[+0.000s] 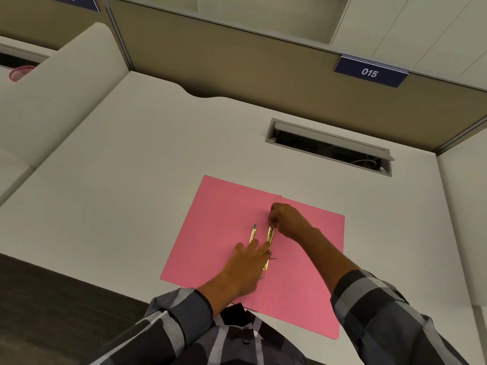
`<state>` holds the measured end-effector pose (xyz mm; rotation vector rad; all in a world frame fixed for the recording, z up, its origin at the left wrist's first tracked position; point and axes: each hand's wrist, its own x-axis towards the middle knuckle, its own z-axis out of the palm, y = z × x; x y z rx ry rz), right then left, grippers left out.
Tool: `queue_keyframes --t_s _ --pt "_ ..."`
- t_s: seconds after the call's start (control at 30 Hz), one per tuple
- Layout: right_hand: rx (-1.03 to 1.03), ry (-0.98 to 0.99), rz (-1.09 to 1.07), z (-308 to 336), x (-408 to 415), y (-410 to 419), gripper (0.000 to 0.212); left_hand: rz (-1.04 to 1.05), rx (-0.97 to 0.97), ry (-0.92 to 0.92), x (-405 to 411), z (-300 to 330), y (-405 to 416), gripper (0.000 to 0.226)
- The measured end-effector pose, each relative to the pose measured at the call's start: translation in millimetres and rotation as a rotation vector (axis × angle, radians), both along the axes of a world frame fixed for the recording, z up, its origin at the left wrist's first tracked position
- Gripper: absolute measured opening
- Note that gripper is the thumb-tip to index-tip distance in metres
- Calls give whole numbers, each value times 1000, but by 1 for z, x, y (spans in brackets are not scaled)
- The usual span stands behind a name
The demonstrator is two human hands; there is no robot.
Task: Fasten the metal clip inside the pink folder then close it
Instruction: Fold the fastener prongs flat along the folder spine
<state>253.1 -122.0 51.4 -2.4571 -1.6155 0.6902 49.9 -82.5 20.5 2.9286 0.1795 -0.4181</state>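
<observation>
Here, a flat pink paper folder [224, 222] lies open on the white desk [118, 180], near the person's edge. On its left half, just left of the fold, a thin gold metal strip [252, 235] points away from the person. The left hand [243, 270] lies flat on the folder with its fingers spread; the fingertips [266, 246] press on the near part of a second shiny gold metal clip bar [270, 234] along the fold. Just right, the right hand [288, 221] is curled, with its fingers pressed together and pinching the far end of that bar. Both arms wear grey checked sleeves [382, 312]. Farther right and away, a dark slot with cables [332, 148] is cut into the desk, and a blue tag reading 015 [370, 72] hangs on the tan wall.
</observation>
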Motion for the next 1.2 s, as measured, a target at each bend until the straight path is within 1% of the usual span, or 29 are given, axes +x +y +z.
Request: queue_keyframes --t_s 0.2,0.33,0.7,0.77,0.9,0.97,1.03,1.1,1.2 --pt "3 19 14 2 4 -1 19 -8 4 -1 -1 -3 1 64" --pt "30 14 7 2 4 -5 17 -16 12 -2 -1 -3 1 64" --pt "114 26 -68 -2 3 -21 14 -12 -8 4 -1 -2 2 66" --pt "179 60 -155 -4 1 -23 16 -4 -33 0 -1 -3 3 64" --pt "341 126 -483 -12 -11 -37 18 0 -97 -16 -1 -6 8 66" --pt "353 170 -593 -20 -22 -50 18 2 -141 -28 -2 -9 11 70" --pt "334 279 -687 -25 -37 -63 23 3 -161 -30 -3 -11 14 78" --pt "324 376 -707 -29 -53 -75 28 3 -167 -25 -2 -11 16 85" --pt "336 473 -645 -29 -74 -85 33 -1 -199 -26 0 -11 20 89"
